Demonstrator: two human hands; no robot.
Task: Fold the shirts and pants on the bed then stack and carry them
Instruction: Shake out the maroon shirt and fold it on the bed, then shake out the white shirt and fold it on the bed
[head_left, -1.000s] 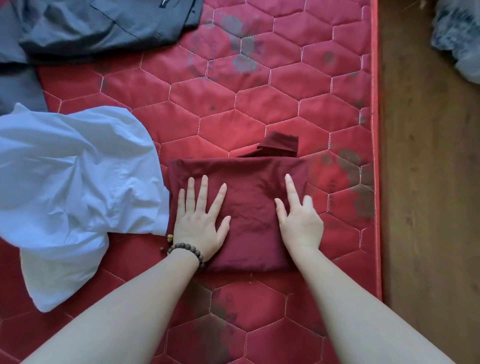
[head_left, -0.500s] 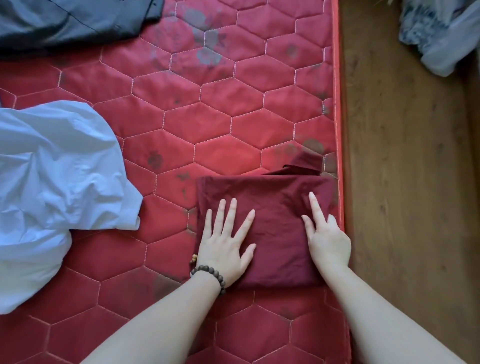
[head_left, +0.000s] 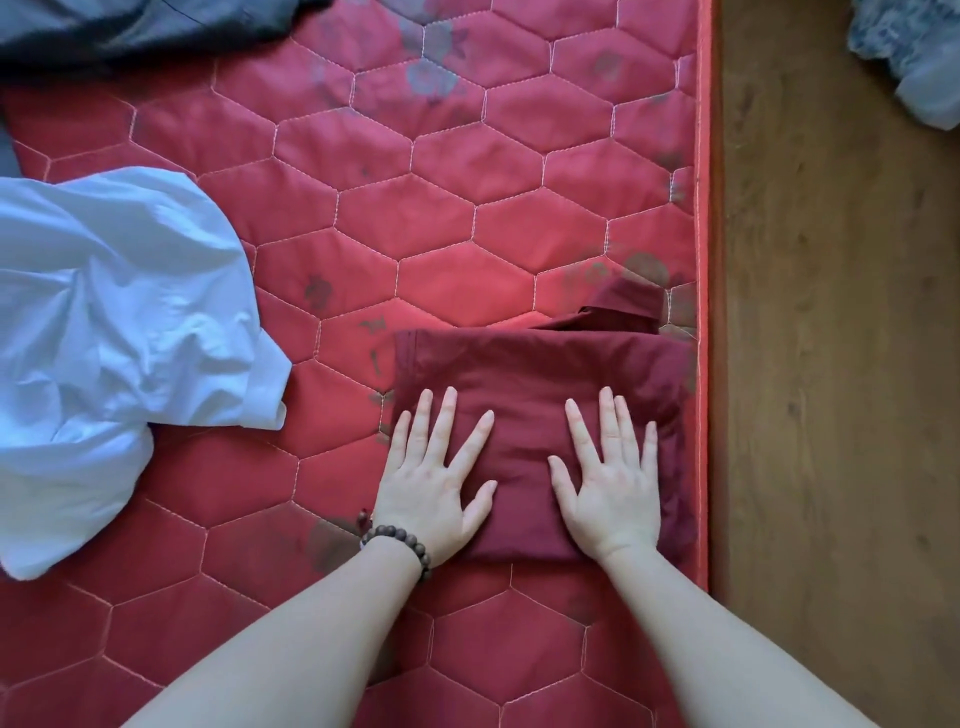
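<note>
**Folded maroon shirt pushed to bed's right edge, both hands flat**

Maroon shirt (head_left: 540, 395) is a folded rectangle at about 4 o'clock in view, now against the right edge of the bed (head_left: 467, 218); a second ago it lay nearer the middle, beside the white shirt (head_left: 119, 332). Left hand (head_left: 434, 486) and right hand (head_left: 610, 480) both press on it, fingers spread straight; right hand's fingers were part tucked half a second ago. A flap sticks out at the fold's 1 o'clock corner. Likely meaning: this piece is done and parked. White shirt at 9 o'clock and dark garment (head_left: 145, 26) at 11 o'clock are unfolded; stacking and carrying not begun.
</note>
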